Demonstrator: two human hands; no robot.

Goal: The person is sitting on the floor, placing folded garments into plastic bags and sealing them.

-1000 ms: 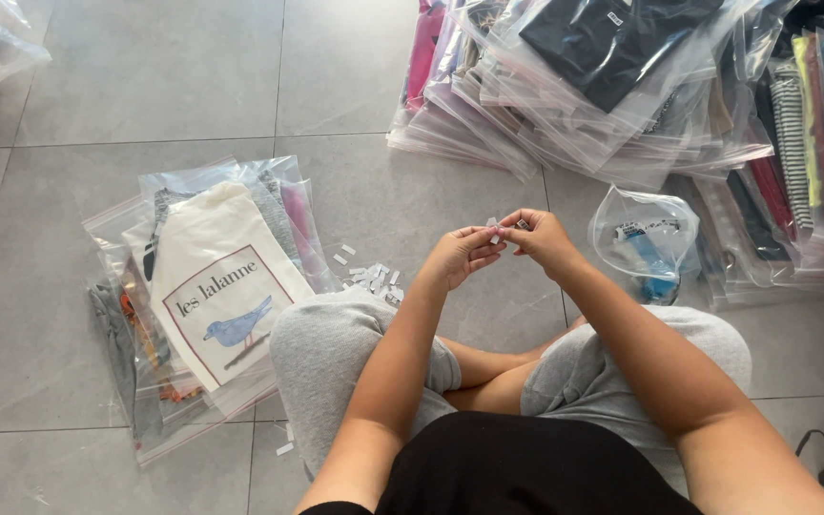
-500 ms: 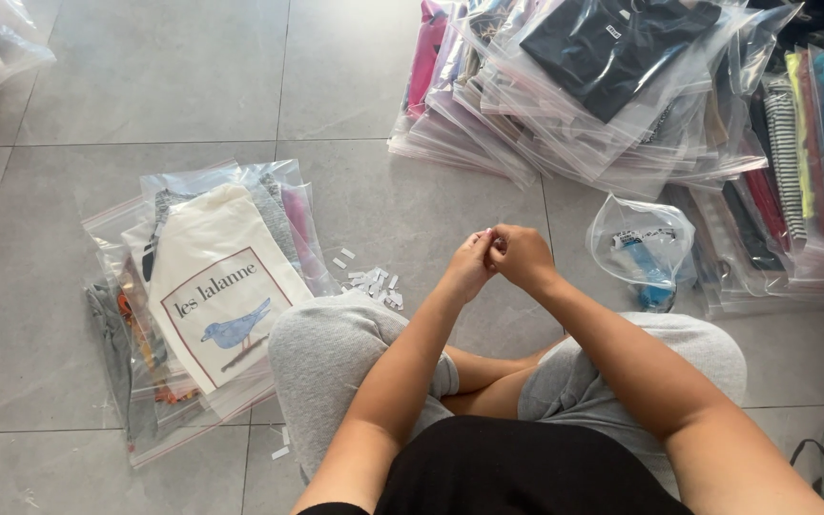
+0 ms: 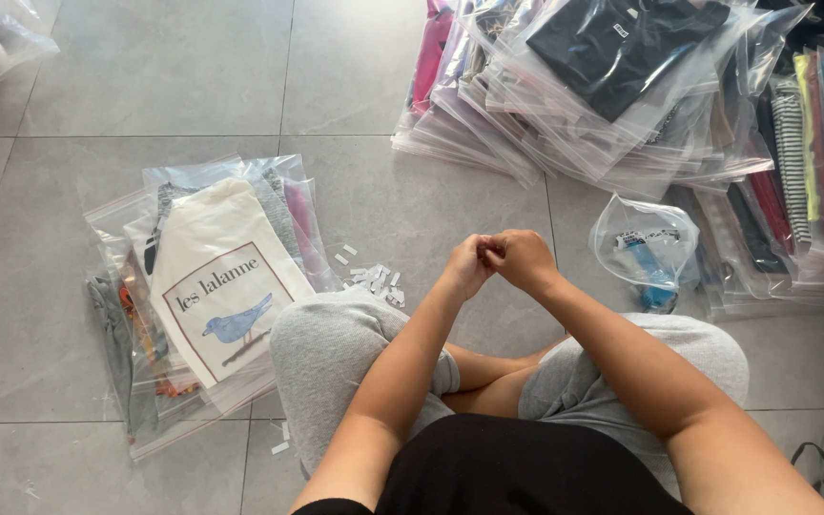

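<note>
My left hand [image 3: 467,265] and right hand [image 3: 519,257] have closed together over the floor [image 3: 145,86]; whatever they pinch, I cannot tell now.

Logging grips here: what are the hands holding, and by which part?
Cannot be told: left hand and right hand press together, hiding anything between the fingers.

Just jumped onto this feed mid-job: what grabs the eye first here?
The two hands, left hand and right hand, pressed together above the grey tiled floor, in front of the crossed legs. To the left lies a stack of clear bags, topped by a cream cloth with a blue bird print. At upper right a far bigger heap of bagged clothes spreads out.
</note>
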